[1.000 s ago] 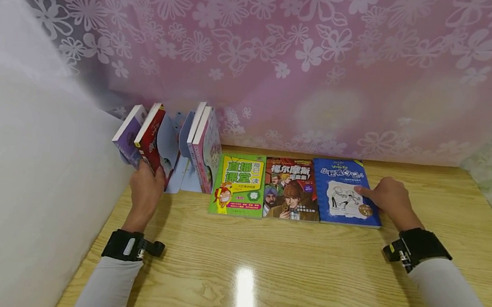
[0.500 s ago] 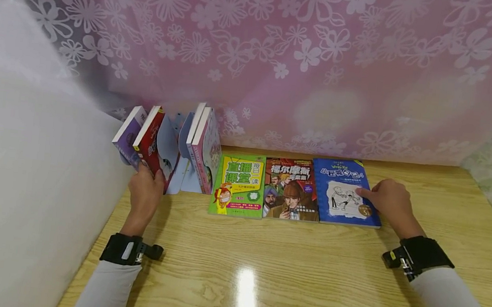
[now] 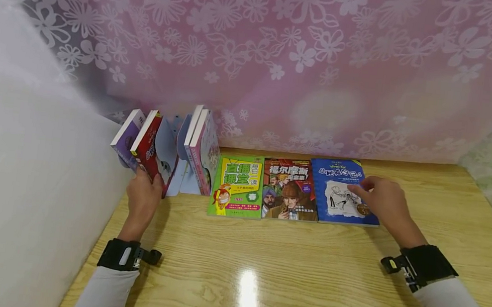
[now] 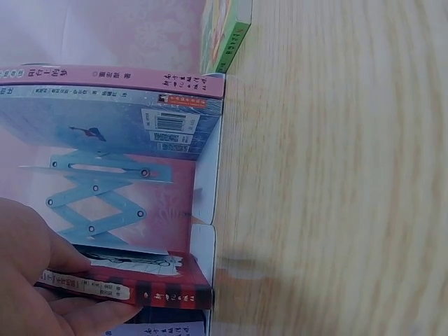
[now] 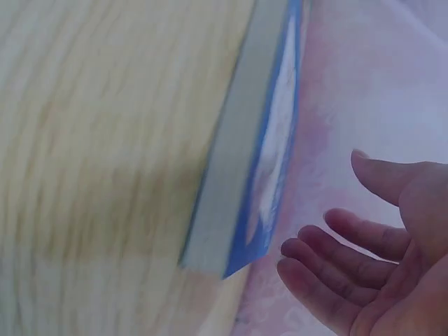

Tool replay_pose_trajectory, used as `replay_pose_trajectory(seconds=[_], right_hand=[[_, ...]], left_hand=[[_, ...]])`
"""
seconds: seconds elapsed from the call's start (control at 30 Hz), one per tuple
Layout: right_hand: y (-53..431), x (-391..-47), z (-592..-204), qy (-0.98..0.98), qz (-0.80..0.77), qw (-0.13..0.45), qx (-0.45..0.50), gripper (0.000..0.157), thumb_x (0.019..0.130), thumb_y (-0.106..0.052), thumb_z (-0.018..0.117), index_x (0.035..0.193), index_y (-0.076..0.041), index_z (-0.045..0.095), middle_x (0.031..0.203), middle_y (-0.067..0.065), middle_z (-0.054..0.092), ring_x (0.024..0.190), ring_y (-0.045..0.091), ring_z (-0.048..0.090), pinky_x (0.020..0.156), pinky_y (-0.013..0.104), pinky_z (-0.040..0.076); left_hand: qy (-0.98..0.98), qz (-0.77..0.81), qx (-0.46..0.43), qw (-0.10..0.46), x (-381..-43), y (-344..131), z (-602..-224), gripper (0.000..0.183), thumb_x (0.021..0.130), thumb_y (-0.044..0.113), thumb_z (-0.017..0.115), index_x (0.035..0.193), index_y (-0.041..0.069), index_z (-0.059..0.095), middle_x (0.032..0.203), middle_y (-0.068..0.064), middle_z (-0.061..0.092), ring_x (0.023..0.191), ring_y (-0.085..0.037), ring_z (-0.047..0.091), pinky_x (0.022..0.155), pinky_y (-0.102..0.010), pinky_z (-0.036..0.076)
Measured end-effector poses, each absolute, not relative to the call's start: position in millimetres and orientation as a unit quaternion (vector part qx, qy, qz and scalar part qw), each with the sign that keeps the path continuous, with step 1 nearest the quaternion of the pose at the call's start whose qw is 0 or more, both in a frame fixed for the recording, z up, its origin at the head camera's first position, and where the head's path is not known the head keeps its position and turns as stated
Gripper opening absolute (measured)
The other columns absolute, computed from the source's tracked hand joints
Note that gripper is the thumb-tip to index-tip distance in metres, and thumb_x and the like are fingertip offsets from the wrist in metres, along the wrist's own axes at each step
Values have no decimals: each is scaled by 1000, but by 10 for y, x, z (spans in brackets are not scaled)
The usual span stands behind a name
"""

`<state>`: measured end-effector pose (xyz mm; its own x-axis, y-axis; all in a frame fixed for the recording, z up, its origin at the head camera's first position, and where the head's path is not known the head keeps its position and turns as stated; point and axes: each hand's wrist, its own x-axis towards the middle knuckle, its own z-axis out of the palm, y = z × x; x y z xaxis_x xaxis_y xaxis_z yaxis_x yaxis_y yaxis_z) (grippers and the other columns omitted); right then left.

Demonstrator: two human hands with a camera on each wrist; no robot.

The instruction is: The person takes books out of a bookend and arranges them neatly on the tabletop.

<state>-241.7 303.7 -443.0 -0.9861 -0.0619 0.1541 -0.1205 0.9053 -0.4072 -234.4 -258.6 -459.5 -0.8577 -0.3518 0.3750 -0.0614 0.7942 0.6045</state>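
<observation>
My left hand (image 3: pixel 142 198) pinches the lower spine of a red book (image 3: pixel 149 149), thumb on one side and fingers on the other in the left wrist view. That book stands tilted beside a purple book (image 3: pixel 128 137) in a light-blue expandable bookend (image 3: pixel 167 144). At the right, my right hand (image 3: pixel 384 204) hovers by the right edge of a blue book (image 3: pixel 336 170) lying face up. In the right wrist view its fingers are loosely spread and hold nothing, apart from the blue book's edge (image 5: pixel 231 154).
A pink book (image 3: pixel 210 152) and a bluish one (image 4: pixel 105 119) stand in the bookend's right part. Next to it a green book (image 3: pixel 241 200) and a brown-red book (image 3: pixel 291 193) lie flat in a row. A flowered pink curtain (image 3: pixel 255 64) hangs behind; a white wall (image 3: pixel 26 190) bounds the left.
My right hand has come off the blue book, its thumb lifting from the cover. The left hand stays at the red book. The head view has shifted slightly.
</observation>
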Motion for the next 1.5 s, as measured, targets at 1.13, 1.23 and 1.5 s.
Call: replay_pose_trajectory(seconds=[1.13, 1.23, 1.5], right_hand=[[2574, -2006, -4075, -970, 228, 29, 83, 70, 87, -63, 53, 118, -1, 62, 110, 24, 64, 95, 37, 59, 71, 51, 52], [2558, -1987, -4056, -970, 225, 34, 85, 68, 88, -62, 54, 117, -2, 62, 109, 23, 65, 94, 37, 59, 71, 51, 52], [2523, -1929, -4045, -967, 228, 40, 103, 57, 89, -55, 57, 115, -4, 64, 108, 21, 66, 94, 36, 60, 70, 51, 52]], left_hand=[[-909, -326, 80, 247, -2086, -2591, -4549, 44, 93, 18, 58, 129, -6, 47, 115, -29, 61, 97, -41, 61, 77, -57, 52], [-909, -328, 80, 244, -2056, -2598, -4553, 45, 94, 18, 58, 130, -5, 46, 116, -29, 60, 98, -41, 61, 77, -56, 52], [-907, -308, 61, 279, -1969, -2610, -4592, 38, 91, 16, 62, 119, -7, 54, 98, -30, 66, 81, -42, 64, 63, -56, 52]])
